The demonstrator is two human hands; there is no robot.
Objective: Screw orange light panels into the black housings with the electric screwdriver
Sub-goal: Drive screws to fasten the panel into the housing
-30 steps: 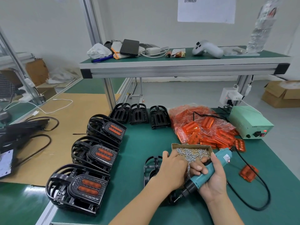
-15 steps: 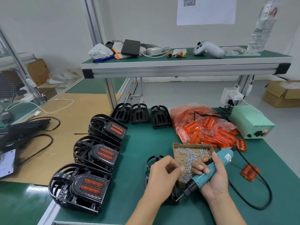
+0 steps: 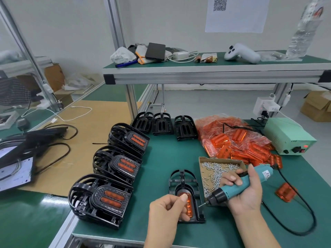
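Screw on the bit, housing waiting on the counter (image 3: 161,158)

Right hand (image 3: 245,192) grips the electric screwdriver (image 3: 232,189), tip just beside the black housing (image 3: 184,183) with its orange light panel (image 3: 188,204) seated. Left hand (image 3: 166,210), fingers curled in a pinch, contents too small to tell. Risk: the unclamped housing could skid, or a tilted bit could cross-thread.

Bare green mat (image 3: 166,158) lies open between the stacked finished housings (image 3: 100,197) on the left and the screw box (image 3: 217,173) on the right. The black housing (image 3: 184,194) sits at the near edge. The screwdriver cord (image 3: 302,228) loops across the right-hand mat beside a loose orange panel (image 3: 285,191).
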